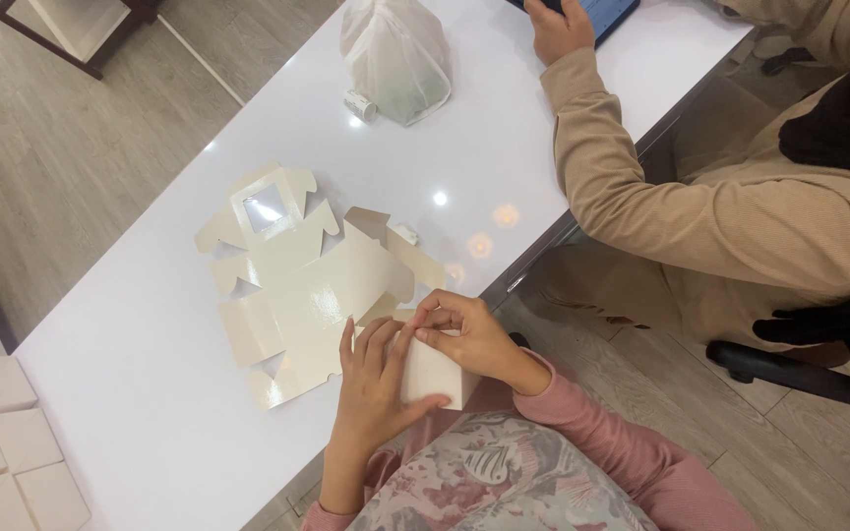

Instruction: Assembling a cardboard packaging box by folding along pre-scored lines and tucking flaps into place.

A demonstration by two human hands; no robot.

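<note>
A flat cream cardboard box blank (297,285) with a small clear window lies unfolded on the white table (150,393). At the table's near edge, both my hands fold up one side of it. My left hand (374,388) presses flat against a raised panel (435,379), thumb under its lower edge. My right hand (464,334) pinches the top of that same panel with curled fingers. Pink sleeves cover both my arms.
Another person in a beige sweater (700,216) sits at the right, one hand (558,28) on a dark tablet (607,14). A tied white plastic bag (395,54) and a small roll (360,105) stand at the table's far end. Several finished cream boxes (2,442) sit lower left.
</note>
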